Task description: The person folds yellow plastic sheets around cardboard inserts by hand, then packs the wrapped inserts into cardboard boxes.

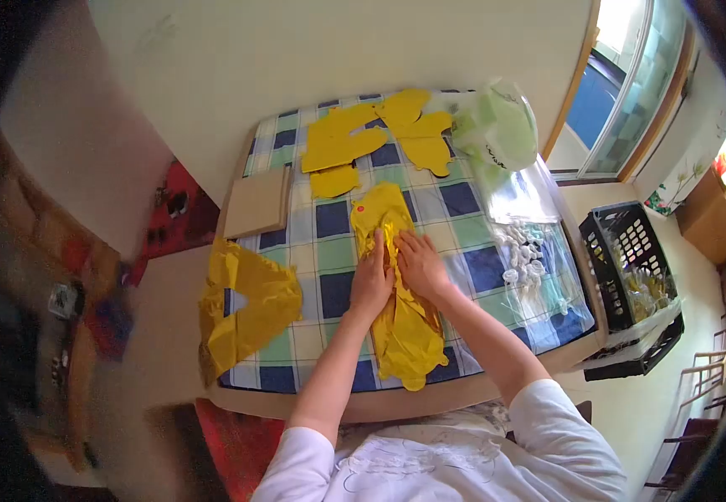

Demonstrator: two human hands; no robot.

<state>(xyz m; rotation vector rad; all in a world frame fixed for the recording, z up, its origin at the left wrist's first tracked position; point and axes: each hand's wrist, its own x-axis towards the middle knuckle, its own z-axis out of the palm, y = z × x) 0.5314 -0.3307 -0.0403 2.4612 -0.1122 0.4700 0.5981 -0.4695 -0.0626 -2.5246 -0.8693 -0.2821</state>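
A deflated gold foil balloon [409, 347] lies lengthwise before me on the checked cloth, creased and partly folded inward along its middle. A small red dot shows near its far end. My left hand [371, 283] rests on the left side of the foil, fingers stretched forward and thumb apart. On the opposite side my right hand [421, 266] presses down with its fingers spread flat. Another gold foil balloon [266, 314], with a hole in it, lies spread at the left edge of the table. Farther back are several flat gold foil pieces [342, 151].
A beige board [256, 202] sits at the table's left side. To the right are a green-and-white plastic bag [501, 130], clear plastic sleeves [523, 197] and a clear bag of small white items [526, 272]. Black crates [622, 259] stand beyond the table's right edge.
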